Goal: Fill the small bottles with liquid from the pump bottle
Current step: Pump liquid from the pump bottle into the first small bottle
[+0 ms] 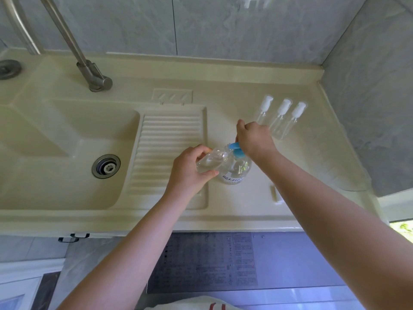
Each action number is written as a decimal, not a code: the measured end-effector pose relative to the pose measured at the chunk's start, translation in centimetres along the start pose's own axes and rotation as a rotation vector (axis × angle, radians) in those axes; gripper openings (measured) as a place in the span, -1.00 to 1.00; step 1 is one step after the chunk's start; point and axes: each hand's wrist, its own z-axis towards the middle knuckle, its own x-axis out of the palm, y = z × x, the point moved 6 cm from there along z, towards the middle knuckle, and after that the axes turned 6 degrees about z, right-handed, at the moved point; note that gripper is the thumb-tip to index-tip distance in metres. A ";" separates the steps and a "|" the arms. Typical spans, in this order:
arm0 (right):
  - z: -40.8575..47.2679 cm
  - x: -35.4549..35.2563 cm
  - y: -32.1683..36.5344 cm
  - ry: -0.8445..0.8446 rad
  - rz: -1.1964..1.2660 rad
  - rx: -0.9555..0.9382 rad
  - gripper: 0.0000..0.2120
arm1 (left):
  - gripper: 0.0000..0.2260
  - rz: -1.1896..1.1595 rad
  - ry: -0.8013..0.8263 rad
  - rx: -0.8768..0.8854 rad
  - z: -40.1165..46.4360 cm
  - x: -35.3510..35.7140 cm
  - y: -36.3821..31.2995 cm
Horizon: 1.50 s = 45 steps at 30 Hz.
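Now mid-fill: the left hand (190, 168) grips a small bottle (211, 161) tilted at the blue spout, while right hand (253, 139) fingers curl over the pump bottle (234, 170) on the table (245, 204); next, press steadily. Three capped bottles (280, 118) wait nearby.

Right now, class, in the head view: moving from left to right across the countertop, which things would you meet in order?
Round metal sink drain → ribbed cream draining board → left hand holding a small clear bottle → clear pump bottle with a blue pump → right hand on the pump → three small white-capped clear bottles.
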 end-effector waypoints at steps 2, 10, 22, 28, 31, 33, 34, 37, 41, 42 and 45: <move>-0.3 0.3 0.1 0.010 0.021 -0.042 -0.77 | -0.68 0.006 -0.005 0.001 0.0 0.0 0.1; 0.2 -0.6 0.6 0.063 -0.020 -0.026 -0.45 | -0.67 0.016 -0.018 0.006 0.0 -0.3 0.0; -0.3 -0.4 0.4 0.033 0.086 -0.031 -0.63 | -0.67 0.018 -0.001 0.004 0.0 0.1 0.0; -0.2 -1.2 0.6 0.105 0.015 0.019 -0.40 | -0.67 0.026 -0.004 -0.002 0.0 -0.4 -0.1; -0.4 -1.1 0.7 0.095 -0.039 -0.005 -0.52 | -0.67 0.021 -0.012 -0.008 -0.1 -0.3 -0.2; -0.4 -0.8 0.5 0.043 0.063 0.008 -0.75 | -0.67 0.020 -0.013 -0.006 0.0 -0.2 -0.2; -0.5 -0.5 0.3 0.027 0.095 0.014 -0.80 | -0.67 0.022 -0.012 -0.005 0.0 -0.2 -0.2; -0.2 -0.1 -0.4 0.011 0.103 0.025 -0.83 | -0.67 0.034 -0.010 -0.003 0.0 -0.1 0.0; -0.9 -0.5 0.5 0.025 0.219 -0.014 -0.66 | -0.66 0.050 -0.008 -0.005 0.0 -0.1 0.2; -1.1 -0.9 0.8 0.050 0.207 -0.011 -0.58 | -0.66 0.057 -0.009 -0.001 0.0 -0.1 0.2; -1.1 -1.7 0.7 0.104 0.118 0.024 -0.33 | -0.65 0.062 -0.017 0.004 -0.2 -0.2 0.2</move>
